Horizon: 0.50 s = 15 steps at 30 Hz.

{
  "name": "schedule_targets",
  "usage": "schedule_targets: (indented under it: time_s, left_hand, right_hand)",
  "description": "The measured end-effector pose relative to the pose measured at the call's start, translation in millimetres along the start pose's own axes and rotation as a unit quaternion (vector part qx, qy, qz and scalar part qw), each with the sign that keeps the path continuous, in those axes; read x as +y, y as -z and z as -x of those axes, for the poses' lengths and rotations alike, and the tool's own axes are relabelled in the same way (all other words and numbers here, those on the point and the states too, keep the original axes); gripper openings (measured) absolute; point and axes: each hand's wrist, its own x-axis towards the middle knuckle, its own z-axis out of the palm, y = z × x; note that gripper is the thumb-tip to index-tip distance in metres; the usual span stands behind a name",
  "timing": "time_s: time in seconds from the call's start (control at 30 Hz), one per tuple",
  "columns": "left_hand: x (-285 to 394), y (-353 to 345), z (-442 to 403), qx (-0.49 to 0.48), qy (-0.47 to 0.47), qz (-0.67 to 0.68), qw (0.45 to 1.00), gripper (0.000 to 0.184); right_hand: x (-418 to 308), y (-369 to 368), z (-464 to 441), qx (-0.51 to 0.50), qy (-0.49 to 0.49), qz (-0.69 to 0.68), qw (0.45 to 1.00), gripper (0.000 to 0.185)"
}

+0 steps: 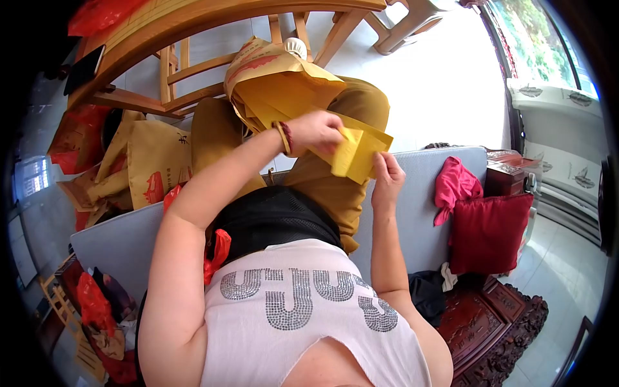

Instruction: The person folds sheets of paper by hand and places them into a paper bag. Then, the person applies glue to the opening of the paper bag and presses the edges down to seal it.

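My left hand (316,132), slightly blurred, is closed on the near side of a folded yellow paper (353,155) above my lap. My right hand (388,173) pinches the right edge of this paper between thumb and fingers. Just beyond the hands, a brown paper bag (258,61) with red print lies between my knees, its mouth toward me. More yellow paper sheets (277,97) show in the bag's opening. Part of the folded paper is hidden behind my left fingers.
A wooden table (174,26) with slatted legs stands ahead. Left are brown paper bags (158,161) with red print and a red plastic bag (97,303). I sit on a grey cushioned seat (425,187). A red cushion (490,232) and pink cloth (456,187) are right.
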Motion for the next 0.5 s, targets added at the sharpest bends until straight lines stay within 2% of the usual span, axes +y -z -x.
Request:
schedule_targets:
  time_s: [0.03, 0.13, 0.17, 0.2, 0.3, 0.5]
  left_hand:
    - [-2, 13, -1, 0.056, 0.037, -0.023, 0.997, 0.018]
    - [-22, 57, -2, 0.196, 0.098, 0.030, 0.975, 0.017]
    - [-46, 83, -12, 0.218, 0.099, 0.012, 0.971, 0.017]
    - [-27, 75, 1, 0.285, 0.083, -0.025, 0.954, 0.024]
    - [-57, 117, -16, 0.388, 0.092, -0.007, 0.917, 0.039]
    - [-66, 150, -26, 0.501, 0.030, -0.002, 0.865, 0.041]
  right_hand:
    - [1, 2, -1, 0.014, -0.013, -0.033, 0.999, 0.014]
    - [-1, 6, -4, 0.056, -0.028, -0.110, 0.992, 0.015]
    - [0, 7, -5, 0.058, -0.020, -0.115, 0.991, 0.015]
    - [3, 11, -7, 0.061, -0.012, -0.119, 0.991, 0.015]
    - [13, 20, -9, 0.080, -0.003, -0.138, 0.987, 0.013]
    - [8, 25, -12, 0.104, 0.011, -0.164, 0.981, 0.014]
